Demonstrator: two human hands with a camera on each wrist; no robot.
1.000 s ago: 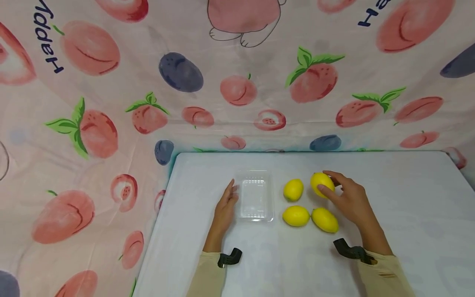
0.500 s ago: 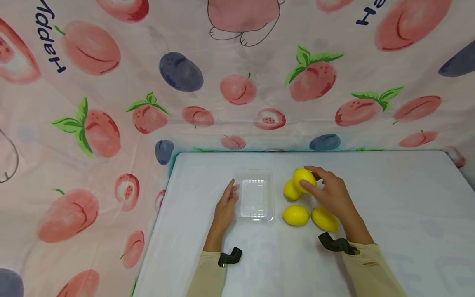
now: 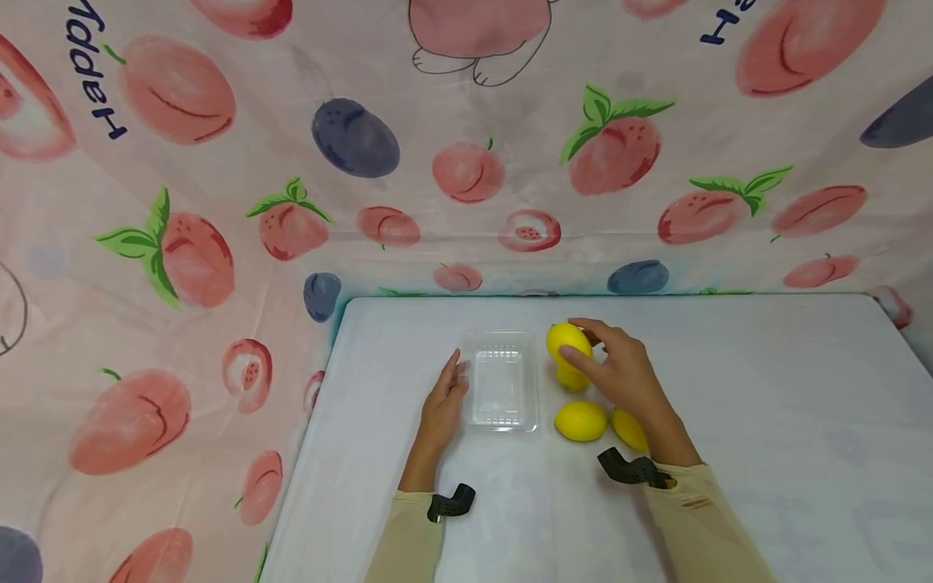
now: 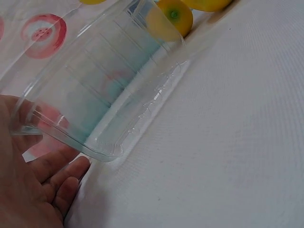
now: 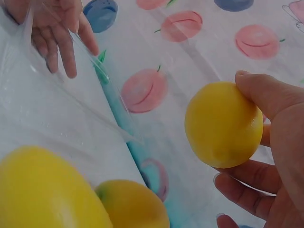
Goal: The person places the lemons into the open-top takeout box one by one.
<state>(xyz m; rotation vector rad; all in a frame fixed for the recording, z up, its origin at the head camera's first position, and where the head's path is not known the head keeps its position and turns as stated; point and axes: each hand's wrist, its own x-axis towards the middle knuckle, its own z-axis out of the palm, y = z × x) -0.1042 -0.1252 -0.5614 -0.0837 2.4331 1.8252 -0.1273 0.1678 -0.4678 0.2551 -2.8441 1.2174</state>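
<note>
My right hand (image 3: 623, 371) pinches a yellow lemon (image 3: 566, 343) between thumb and fingers. In the right wrist view this held lemon (image 5: 224, 124) is off the table. Below it in the head view, another lemon (image 3: 572, 380) is partly hidden. Nearer to me lie a lemon (image 3: 581, 421) on its side and one more lemon (image 3: 628, 430), half covered by my right wrist. A clear plastic container (image 3: 501, 426) stands left of the lemons. Along its left side rests my left hand (image 3: 442, 411), fingers fairly straight; the left wrist view shows them by the container's wall (image 4: 90, 71).
A white-covered table (image 3: 525, 518) lies under everything. Behind it and to its left hangs a fruit-print cloth (image 3: 408, 121). Black wrist mounts (image 3: 452, 503) sit at both sleeves.
My right hand has carried the lemon leftward, from the right of the back lemon to above it, towards the container. The left hand and the container have stayed put.
</note>
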